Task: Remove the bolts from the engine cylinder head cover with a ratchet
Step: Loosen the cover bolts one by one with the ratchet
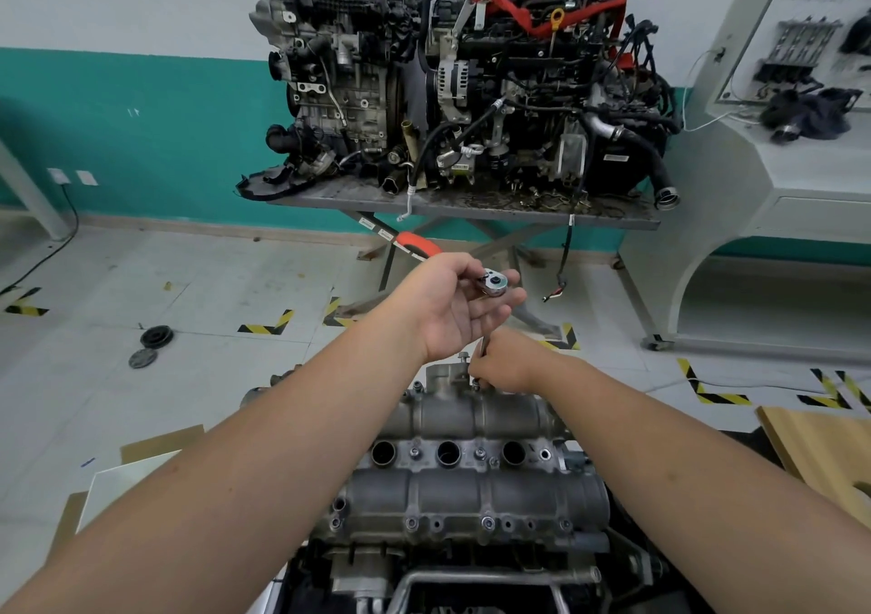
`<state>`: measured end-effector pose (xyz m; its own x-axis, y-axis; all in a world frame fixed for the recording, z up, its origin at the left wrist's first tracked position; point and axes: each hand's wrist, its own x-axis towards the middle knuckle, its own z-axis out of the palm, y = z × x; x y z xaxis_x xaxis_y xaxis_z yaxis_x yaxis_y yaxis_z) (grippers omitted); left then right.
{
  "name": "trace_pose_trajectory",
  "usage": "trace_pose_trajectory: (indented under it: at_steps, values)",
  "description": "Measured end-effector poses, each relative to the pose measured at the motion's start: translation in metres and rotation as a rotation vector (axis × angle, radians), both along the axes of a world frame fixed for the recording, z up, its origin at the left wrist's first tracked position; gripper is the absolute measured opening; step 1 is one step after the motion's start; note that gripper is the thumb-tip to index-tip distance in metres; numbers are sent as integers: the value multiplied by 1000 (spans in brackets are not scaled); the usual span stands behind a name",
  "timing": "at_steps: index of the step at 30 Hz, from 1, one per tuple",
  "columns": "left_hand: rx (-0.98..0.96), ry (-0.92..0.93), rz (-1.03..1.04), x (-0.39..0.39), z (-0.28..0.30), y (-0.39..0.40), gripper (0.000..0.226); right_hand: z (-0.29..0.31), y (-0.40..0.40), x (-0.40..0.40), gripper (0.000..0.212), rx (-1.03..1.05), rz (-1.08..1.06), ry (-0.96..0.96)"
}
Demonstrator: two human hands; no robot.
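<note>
While the left hand (459, 304) holds the ratchet (491, 283) up by its chrome head, fingers loosely curled round it and the orange handle poking out toward 10 o'clock, the right hand (504, 368) is pinched around the extension bar (483, 345) down at the far end of the cylinder head cover (476, 495). So both grips are closed on tool parts, not on a bolt as far as I can tell. The cover sits right below the arms on the near engine, roughly 6 o'clock from the hands. Progress-wise I'd say it's early to middling: there's a bolt (464, 356) standing proud at the far end, a few holes along the near edge look empty, but several bolt heads still sit in the middle row and the near flange. Plenty left to undo. No tray or pot for the bolts anywhere I can see, so can't say where removed ones went. Back at 12 o'clock two big engines (452, 76) sit on a steel worktop (471, 210).
</note>
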<state>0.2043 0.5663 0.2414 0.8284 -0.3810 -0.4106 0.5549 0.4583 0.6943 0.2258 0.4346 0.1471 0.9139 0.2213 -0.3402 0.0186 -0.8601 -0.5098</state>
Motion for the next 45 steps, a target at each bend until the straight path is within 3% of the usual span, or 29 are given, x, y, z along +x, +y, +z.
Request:
trace_pose_trajectory:
  at_steps: [11,17,19,22,26,28,32,36,39,41,43,45]
  values:
    - [-162,-47,104,4,-13,4,13,-1,6,5,15,-16,-29,115]
    - [-172,-50,119,4,-17,6,33,-2,6,6,16,-27,-21,125]
    - [-156,-61,127,4,-16,5,25,-2,6,7,16,-32,-16,129]
    - [-99,-67,133,4,-12,1,15,-2,4,6,20,-41,-6,128]
    - [9,-36,101,5,-6,-5,34,-2,3,3,23,-32,6,109]
    - [74,-20,41,8,-2,-6,24,-1,2,1,22,-13,7,102]
    - [420,-86,-127,10,8,-9,14,-4,2,-2,20,-5,13,77]
    - [939,-412,-223,14,15,-14,18,-11,1,-4,23,-4,4,42]
    - [1482,-884,-473,12,18,-18,18,-18,2,-3,30,-29,-11,26]
    - [1791,-1211,-532,9,14,-20,16,-20,1,-2,30,-47,-9,4]
    - [1957,-1525,-454,4,5,-19,20,-21,0,-3,31,-55,20,3]
    - [1954,-1714,-333,2,-9,-14,26,-21,-1,-5,37,-105,43,-39]
